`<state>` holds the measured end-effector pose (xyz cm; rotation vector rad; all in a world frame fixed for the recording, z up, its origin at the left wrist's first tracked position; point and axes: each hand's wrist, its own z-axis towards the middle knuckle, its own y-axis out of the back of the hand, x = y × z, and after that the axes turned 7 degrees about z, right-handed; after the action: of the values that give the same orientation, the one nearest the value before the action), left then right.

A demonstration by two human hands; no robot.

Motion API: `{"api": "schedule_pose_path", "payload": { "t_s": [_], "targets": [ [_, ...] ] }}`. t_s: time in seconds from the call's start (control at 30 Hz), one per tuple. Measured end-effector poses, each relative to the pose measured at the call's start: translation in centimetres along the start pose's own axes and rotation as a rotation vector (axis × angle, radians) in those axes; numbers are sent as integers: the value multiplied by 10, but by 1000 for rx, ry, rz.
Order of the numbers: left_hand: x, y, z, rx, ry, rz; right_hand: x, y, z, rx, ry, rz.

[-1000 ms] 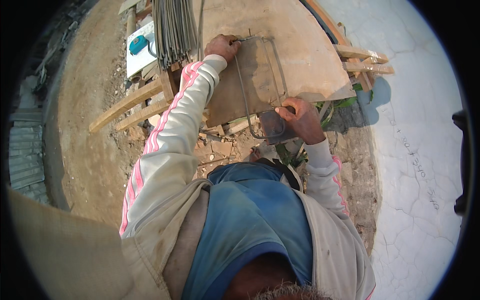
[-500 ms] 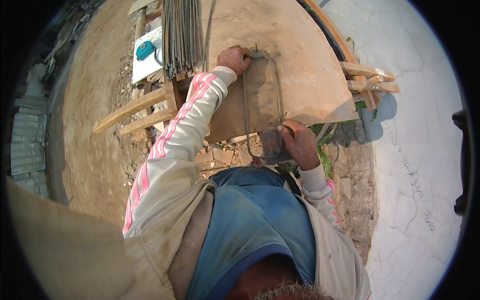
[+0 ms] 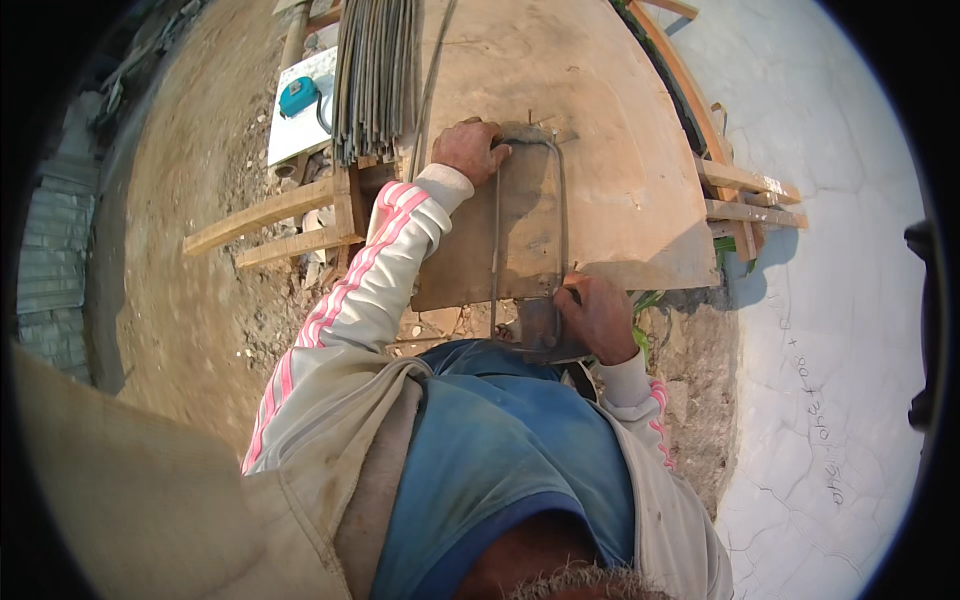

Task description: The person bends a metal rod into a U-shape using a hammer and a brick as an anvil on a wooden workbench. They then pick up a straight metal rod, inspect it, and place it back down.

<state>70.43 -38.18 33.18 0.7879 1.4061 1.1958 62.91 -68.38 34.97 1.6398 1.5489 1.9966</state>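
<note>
A thin steel bar bent into a long rectangular loop, like a rebar stirrup (image 3: 561,210), lies over a plywood board (image 3: 640,180). My left hand (image 3: 468,150) is closed on its far left corner, thumb against the bar. Close to that far end, a small upright nail (image 3: 530,117) stands in the board. At the board's near edge my right hand (image 3: 598,315) is closed round the loop's near right side, its fingers partly hidden. Below and left of that hand is a dark flat plate (image 3: 535,318). The loop's near end reaches past the board, close to my blue shirt (image 3: 500,400).
A bundle of straight steel rods (image 3: 375,80) lies at the far left. Beyond it, a teal tape measure (image 3: 298,96) rests on a white panel (image 3: 290,140). Wooden beams (image 3: 265,215) jut out left, and others (image 3: 750,180) right, near a cracked grey wall (image 3: 820,300).
The view has shifted slightly, so the board and bars sit lower in the picture. Both hands keep their hold on the loop, which stays at about the same place on the board.
</note>
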Motion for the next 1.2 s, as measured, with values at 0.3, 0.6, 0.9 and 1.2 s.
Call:
{"api": "schedule_pose_path", "payload": {
  "t_s": [0.3, 0.6, 0.9, 1.2],
  "targets": [
    [5, -10, 5, -93, -15, -81, 5, 7, 12, 127, -38, 14],
    [-2, -16, 1, -151, -1, -129, -9, 72, 110, -89, 251, 81],
    [23, 29, -77, -423, -62, -563, -49, 7, 183, -461, 187, 55],
    [143, 48, -299, -1046, 639, -876, -85, 6, 198, -407, 167, 169]
  ]
}}
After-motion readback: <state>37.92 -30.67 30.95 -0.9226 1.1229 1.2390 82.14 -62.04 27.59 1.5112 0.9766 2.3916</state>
